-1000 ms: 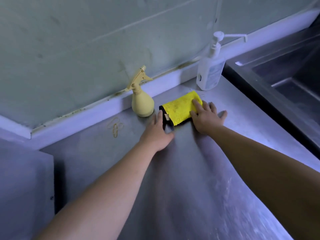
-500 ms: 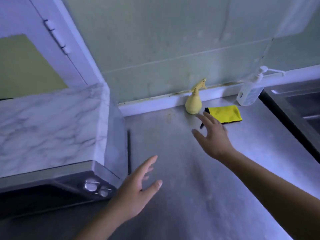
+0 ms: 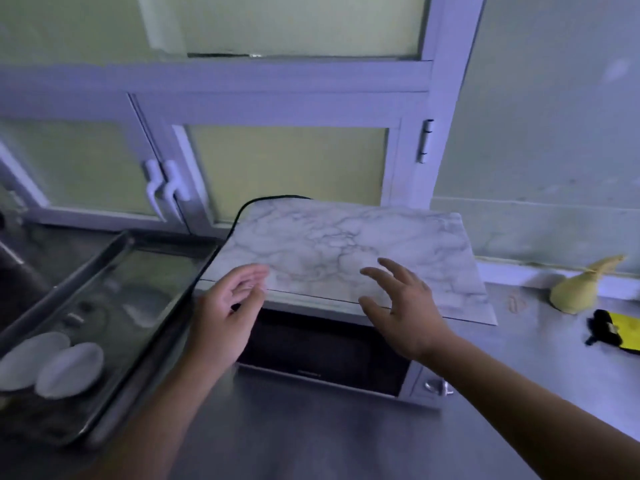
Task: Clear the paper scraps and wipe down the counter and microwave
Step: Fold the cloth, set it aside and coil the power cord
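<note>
Head view: left hand (image 3: 225, 306) and right hand (image 3: 405, 306), each grip loose-fingered, empty, above microwave (image 3: 322, 344).

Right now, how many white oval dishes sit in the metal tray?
2, side by side at the near end of the tray: one dish at the left frame edge, the other dish beside it. More may be off-frame.

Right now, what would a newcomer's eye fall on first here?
The left hand and right hand, both open, spread over the marble-patterned sheet on top of the microwave at centre. At the right edge a yellow cloth lies on the counter near a spray bottle; a tray on the left holds two pale ovals.
</note>
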The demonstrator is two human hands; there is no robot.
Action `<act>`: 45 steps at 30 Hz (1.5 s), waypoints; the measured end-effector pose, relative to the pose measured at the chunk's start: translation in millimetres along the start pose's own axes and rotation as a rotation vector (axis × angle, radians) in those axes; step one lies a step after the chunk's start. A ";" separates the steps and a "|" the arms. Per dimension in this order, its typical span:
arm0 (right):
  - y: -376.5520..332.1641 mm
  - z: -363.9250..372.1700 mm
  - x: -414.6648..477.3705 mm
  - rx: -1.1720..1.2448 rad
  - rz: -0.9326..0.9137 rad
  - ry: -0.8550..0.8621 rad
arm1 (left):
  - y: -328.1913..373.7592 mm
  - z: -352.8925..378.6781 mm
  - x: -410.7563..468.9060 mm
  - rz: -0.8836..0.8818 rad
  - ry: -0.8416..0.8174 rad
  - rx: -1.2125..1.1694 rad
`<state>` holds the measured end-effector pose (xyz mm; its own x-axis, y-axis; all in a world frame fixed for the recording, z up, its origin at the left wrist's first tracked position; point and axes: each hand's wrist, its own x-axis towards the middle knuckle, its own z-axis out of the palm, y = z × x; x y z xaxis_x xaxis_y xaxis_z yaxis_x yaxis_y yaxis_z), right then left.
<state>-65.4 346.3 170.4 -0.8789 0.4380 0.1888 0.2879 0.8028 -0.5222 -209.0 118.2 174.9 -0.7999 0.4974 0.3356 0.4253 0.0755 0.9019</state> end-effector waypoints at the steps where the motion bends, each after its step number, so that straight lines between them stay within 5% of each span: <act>1: -11.7 16.4 13.6 -0.052 0.019 -0.032 | -14.4 -21.4 8.4 -0.028 0.045 0.013; 9: -52.3 74.5 82.0 -0.320 0.285 -0.077 | -108.3 -116.9 96.3 -0.206 0.114 0.137; 20: -47.5 80.6 83.6 -0.432 0.284 -0.043 | -223.1 -78.2 225.5 -0.533 -0.076 0.234; 26: -47.5 79.4 83.0 -0.415 0.265 -0.010 | -250.8 -61.7 249.7 -0.450 -0.115 0.292; 34: -46.8 80.4 81.7 -0.365 0.274 0.003 | -163.7 -73.5 267.4 -0.221 -0.005 0.116; 45: -48.6 70.9 76.9 -0.120 0.203 0.037 | 39.7 -78.1 154.2 -0.027 -0.197 -0.063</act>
<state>-173.9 312.2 151.3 -0.7846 0.6081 0.1211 0.5026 0.7381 -0.4501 -348.5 130.3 283.7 -0.7099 0.6558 0.2570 0.3724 0.0398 0.9272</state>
